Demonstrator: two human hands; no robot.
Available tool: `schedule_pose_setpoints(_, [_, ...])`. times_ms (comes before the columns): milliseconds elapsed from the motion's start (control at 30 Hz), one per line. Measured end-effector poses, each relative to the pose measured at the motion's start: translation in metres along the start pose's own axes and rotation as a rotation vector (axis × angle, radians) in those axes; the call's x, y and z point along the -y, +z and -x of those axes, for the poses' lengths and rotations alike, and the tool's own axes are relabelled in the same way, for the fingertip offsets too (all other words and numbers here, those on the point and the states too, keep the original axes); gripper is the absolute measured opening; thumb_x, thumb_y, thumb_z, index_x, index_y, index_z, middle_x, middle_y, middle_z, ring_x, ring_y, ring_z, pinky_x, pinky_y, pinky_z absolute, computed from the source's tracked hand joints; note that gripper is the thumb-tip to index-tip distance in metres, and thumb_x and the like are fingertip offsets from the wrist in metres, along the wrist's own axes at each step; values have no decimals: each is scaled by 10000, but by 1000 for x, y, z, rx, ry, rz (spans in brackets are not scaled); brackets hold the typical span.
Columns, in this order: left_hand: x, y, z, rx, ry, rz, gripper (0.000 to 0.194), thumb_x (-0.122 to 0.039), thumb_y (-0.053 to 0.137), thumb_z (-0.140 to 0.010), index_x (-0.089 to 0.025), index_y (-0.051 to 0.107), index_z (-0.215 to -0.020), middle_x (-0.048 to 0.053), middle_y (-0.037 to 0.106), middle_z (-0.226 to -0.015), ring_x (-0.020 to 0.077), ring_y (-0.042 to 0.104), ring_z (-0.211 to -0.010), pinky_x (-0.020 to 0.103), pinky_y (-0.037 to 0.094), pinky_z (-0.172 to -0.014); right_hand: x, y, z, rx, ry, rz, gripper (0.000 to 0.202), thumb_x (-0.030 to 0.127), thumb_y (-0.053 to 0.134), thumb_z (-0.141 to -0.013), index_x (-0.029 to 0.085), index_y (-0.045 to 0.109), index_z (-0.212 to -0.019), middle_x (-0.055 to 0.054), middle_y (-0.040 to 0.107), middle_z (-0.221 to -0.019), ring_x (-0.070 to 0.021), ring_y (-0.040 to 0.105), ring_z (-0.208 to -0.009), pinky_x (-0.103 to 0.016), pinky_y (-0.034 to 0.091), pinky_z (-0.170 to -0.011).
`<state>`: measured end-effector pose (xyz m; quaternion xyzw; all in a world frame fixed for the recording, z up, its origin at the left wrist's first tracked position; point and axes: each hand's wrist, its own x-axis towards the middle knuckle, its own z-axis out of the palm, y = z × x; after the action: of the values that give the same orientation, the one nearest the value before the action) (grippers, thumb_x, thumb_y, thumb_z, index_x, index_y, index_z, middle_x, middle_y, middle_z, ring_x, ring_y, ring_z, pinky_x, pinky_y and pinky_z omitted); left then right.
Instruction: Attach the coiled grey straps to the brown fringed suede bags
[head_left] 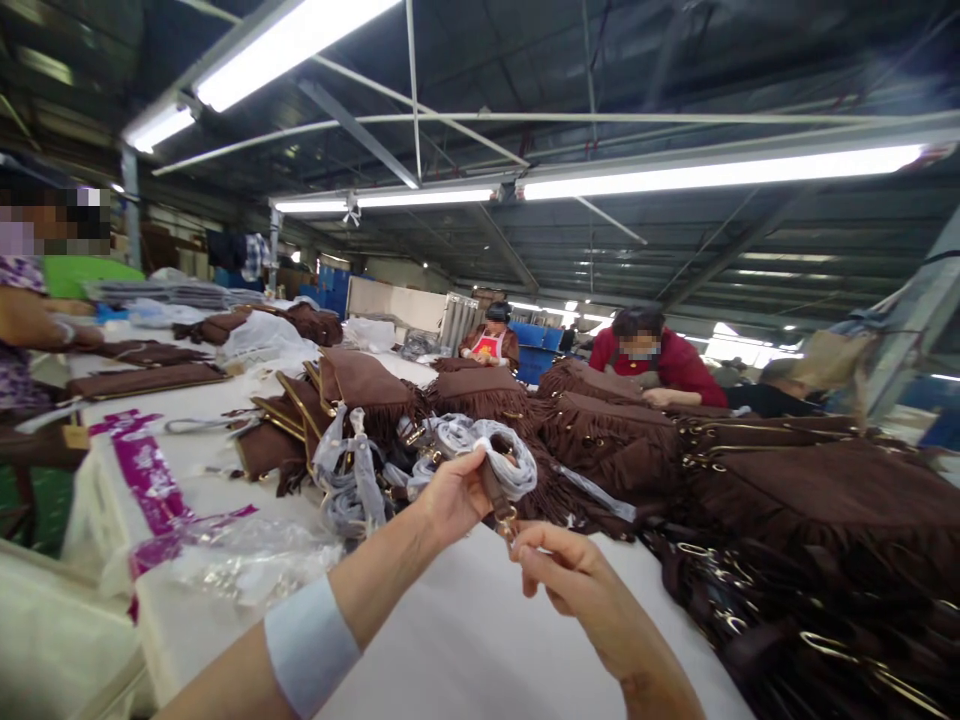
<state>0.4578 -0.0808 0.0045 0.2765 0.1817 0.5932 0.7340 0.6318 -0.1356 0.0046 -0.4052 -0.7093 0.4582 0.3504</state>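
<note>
A coiled bag strap, wrapped in pale plastic, is gripped by my left hand above the white table. From the coil hangs a short brown strap end with a gold-coloured metal clasp. My right hand pinches that clasp between thumb and fingers. Behind my hands lie more wrapped straps in a heap. Brown fringed bags are piled just past them.
Brown bags with gold zips and dark straps with metal fittings cover the right side. Clear plastic bags lie at left, near purple printed tape. Co-workers sit or stand around the table, one in a red top.
</note>
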Motion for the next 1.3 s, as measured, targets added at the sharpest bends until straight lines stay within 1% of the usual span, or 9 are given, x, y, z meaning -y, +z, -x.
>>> schedule_pose_setpoints(167, [-2, -19, 11, 76, 38, -708, 310, -433, 617, -800, -126, 617, -757, 57, 647, -718, 178, 599, -687, 301, 482, -688, 0, -10, 4, -159, -37, -122, 358, 528, 653, -773, 185, 595, -688, 60, 390, -570, -88, 262, -515, -243, 150, -465])
schedule_pose_setpoints(300, [-2, -15, 33, 91, 400, -1398, 129, -229, 605, -737, -144, 613, -834, 38, 636, -824, 188, 566, -812, 309, 451, -800, 2, -12, 5, -225, -32, -206, 395, 546, 690, -742, 174, 574, -682, 63, 405, -583, -67, 224, -497, -232, 120, -450])
schedule_pose_setpoints(433, [16, -2, 42, 350, 490, -1299, 460, -169, 562, -777, -175, 524, -1235, 88, 580, -1261, 209, 514, -1133, 330, 355, -1019, 2, -3, -1, -245, -39, -293, 401, 547, 707, -739, 164, 592, -703, 63, 412, -592, -56, 227, -498, -206, 141, -438])
schedule_pose_setpoints(600, [39, 2, 32, 246, 294, -910, 257, -257, 481, -855, -128, 555, -1065, 20, 603, -760, 140, 543, -725, 252, 412, -694, 3, -3, 1, -274, -44, -440, 391, 512, 757, -729, 156, 599, -699, 46, 487, -644, -26, 247, -492, -153, 153, -419])
schedule_pose_setpoints(733, [43, 1, 30, 196, 300, -997, 270, -320, 416, -877, -155, 519, -689, -20, 483, -596, 105, 440, -588, 225, 337, -583, 2, -4, -3, -286, -13, -612, 367, 462, 833, -656, 163, 626, -711, 19, 564, -694, -23, 341, -491, -116, 154, -374])
schedule_pose_setpoints(867, [46, -11, 20, 103, 199, -926, 268, -350, 384, -855, -162, 537, -741, -45, 449, -473, 103, 389, -452, 225, 288, -482, -6, -7, -13, -597, -64, -774, 458, 443, 909, -471, 202, 661, -772, -29, 650, -913, -95, 546, -673, -105, 231, -369])
schedule_pose_setpoints(967, [48, -22, 10, 25, 124, -856, 262, -374, 409, -819, -171, 521, -697, -49, 439, -442, 98, 375, -411, 222, 269, -446, -14, -8, -15, -697, -63, -508, 393, 476, 847, -527, 207, 671, -753, 15, 602, -726, -68, 447, -530, -145, 211, -367])
schedule_pose_setpoints(1067, [47, -28, 5, -13, 147, -864, 236, -353, 410, -802, -172, 519, -697, -48, 445, -448, 99, 377, -406, 223, 264, -437, -17, -3, -15, -488, -6, -2, 260, 453, 665, -709, 200, 646, -653, 39, 499, -534, -97, 384, -471, -220, 266, -421])
schedule_pose_setpoints(1300, [45, -29, 13, -18, 348, -1141, 289, -305, 374, -864, -192, 425, -603, -32, 460, -495, 109, 428, -489, 237, 314, -526, -19, 10, -20, -480, 44, 546, 275, 417, 438, -767, 237, 596, -632, -24, 609, -628, -218, 527, -640, -328, 350, -605])
